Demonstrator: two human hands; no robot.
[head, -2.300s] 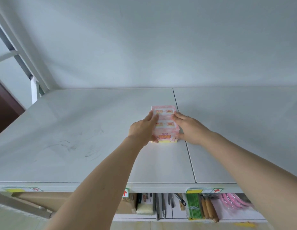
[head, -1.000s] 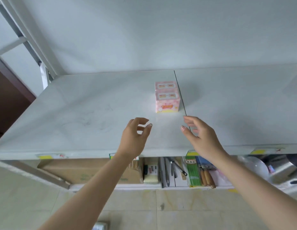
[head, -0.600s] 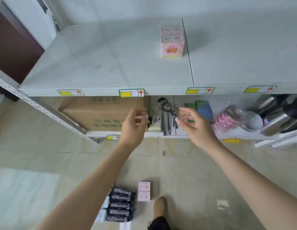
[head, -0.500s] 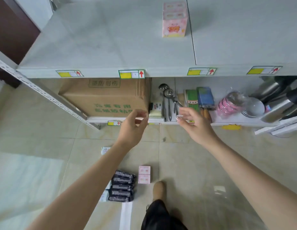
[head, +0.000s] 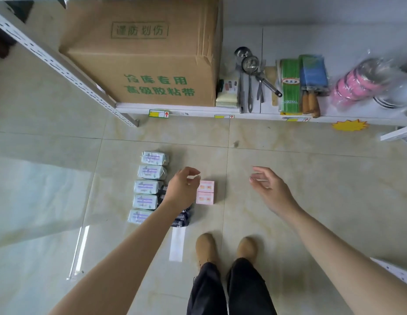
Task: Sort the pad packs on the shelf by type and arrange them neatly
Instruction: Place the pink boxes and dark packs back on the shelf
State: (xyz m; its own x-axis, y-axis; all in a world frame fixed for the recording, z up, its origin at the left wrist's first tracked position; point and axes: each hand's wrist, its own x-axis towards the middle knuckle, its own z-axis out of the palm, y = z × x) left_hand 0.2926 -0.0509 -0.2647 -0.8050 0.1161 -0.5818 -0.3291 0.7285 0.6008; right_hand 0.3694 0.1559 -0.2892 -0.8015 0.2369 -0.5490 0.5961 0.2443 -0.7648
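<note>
- The pale glossy tiled floor (head: 311,178) is carrying every pack still to be sorted, below and ahead of both hands.
- A column of five pale blue-wrapped pad packs (head: 148,186) is lying to the outer side of the left hand, running away from the person.
- Dark-wrapped pad packs (head: 181,219) are sitting mostly hidden under the left forearm.
- The small pink pad pack pair (head: 205,192) is lying just off the left fingertips, between the two hands, its long axis pointing away from the person.
- The left hand (head: 183,189) is hanging loosely curled, holding nothing, and is the nearer one.
- The right hand (head: 269,189) is spreading empty, well apart from that pack.
</note>
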